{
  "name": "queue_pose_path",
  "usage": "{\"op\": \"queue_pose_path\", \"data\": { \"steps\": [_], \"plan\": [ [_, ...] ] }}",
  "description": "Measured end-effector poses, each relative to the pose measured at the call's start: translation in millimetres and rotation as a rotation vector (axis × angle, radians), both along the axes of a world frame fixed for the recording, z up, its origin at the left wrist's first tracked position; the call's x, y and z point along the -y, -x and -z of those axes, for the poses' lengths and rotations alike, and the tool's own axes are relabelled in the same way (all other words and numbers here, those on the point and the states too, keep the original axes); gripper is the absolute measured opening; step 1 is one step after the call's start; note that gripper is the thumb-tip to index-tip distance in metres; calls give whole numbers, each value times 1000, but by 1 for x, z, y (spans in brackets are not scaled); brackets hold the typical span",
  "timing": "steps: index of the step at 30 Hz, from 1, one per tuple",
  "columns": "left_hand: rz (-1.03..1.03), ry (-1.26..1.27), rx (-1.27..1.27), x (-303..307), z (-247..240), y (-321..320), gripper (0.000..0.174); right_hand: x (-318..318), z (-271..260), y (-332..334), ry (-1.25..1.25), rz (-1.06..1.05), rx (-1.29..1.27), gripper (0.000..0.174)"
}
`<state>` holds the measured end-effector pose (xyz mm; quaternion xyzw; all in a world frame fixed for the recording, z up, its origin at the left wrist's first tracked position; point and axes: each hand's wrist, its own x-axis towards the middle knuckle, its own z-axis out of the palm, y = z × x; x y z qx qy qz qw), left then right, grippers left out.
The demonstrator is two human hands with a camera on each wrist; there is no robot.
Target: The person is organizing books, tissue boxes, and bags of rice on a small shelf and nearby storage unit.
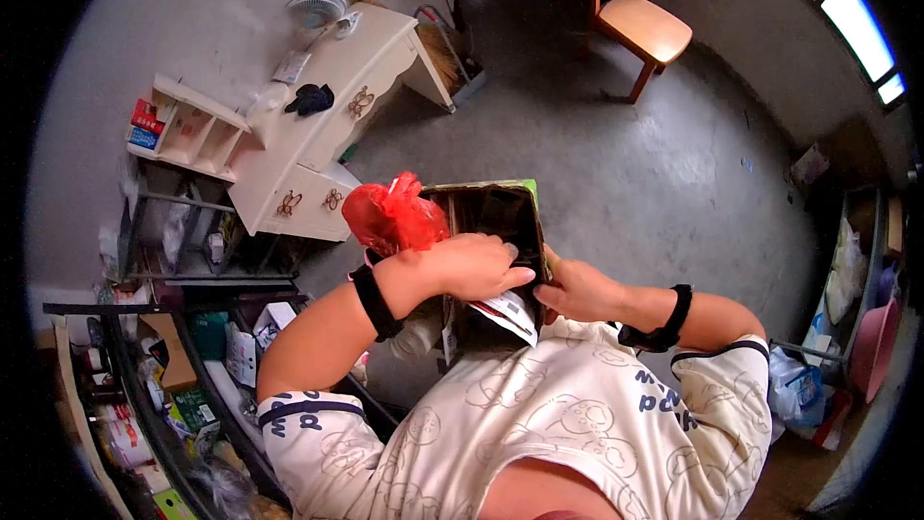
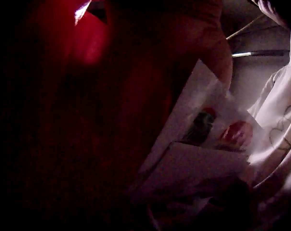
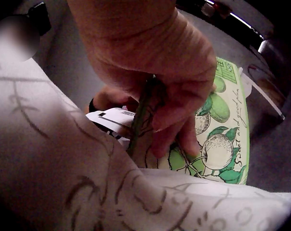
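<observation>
A cardboard box point(image 1: 536, 221) with a dark inside is held upright, its open top facing up, close to the person's shirt. Green fruit drawings cover the box's outer wall point(image 3: 222, 144) in the right wrist view. The right hand point(image 1: 582, 291) grips the near right rim, thumb on one side and fingers on the outer wall. Over the opening lies the left hand point(image 1: 476, 268), its fingertips hidden inside. Beneath it a white printed packet point(image 1: 510, 316) sticks out. A knotted red plastic bag point(image 1: 395, 217) bulges at the box's left side, by the left wrist.
A white desk point(image 1: 308, 159) with a fan point(image 1: 318, 6) stands at the far left. Crowded shelves point(image 1: 173, 395) are near the left arm. A wooden chair point(image 1: 645, 29) stands on the grey floor. At right are a shelf and a pink basin point(image 1: 874, 351).
</observation>
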<state>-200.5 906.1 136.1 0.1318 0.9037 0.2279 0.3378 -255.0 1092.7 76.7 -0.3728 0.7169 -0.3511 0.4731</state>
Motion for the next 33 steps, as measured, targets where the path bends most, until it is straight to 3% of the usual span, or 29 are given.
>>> {"op": "queue_pose_path", "data": {
  "steps": [10, 12, 13, 22, 27, 30, 32, 33],
  "plan": [
    [-60, -10, -192, 14, 11, -12, 54, 15, -2, -1, 10, -21, 51, 58],
    [-17, 88, 109, 14, -9, -6, 50, 20, -7, -1, 6, -24, 41, 58],
    [-22, 93, 107, 11, -8, -6, 50, 18, -8, 1, 6, -29, 45, 58],
    [-50, 92, -207, 54, -34, -48, 45, 57, -23, -9, -34, -54, -21, 55],
    [-65, 85, -253, 90, -55, -75, 47, 82, -21, -17, -40, -41, 17, 51],
    [-124, 32, -445, 114, -65, -97, 44, 99, -14, -20, -81, -21, 44, 49],
    [-233, -96, -494, 132, -66, -111, 46, 108, 0, -20, 7, 80, 264, 45],
    [-284, -91, -482, 138, -73, -117, 45, 113, 8, -18, -9, 116, 287, 36]
  ]
}}
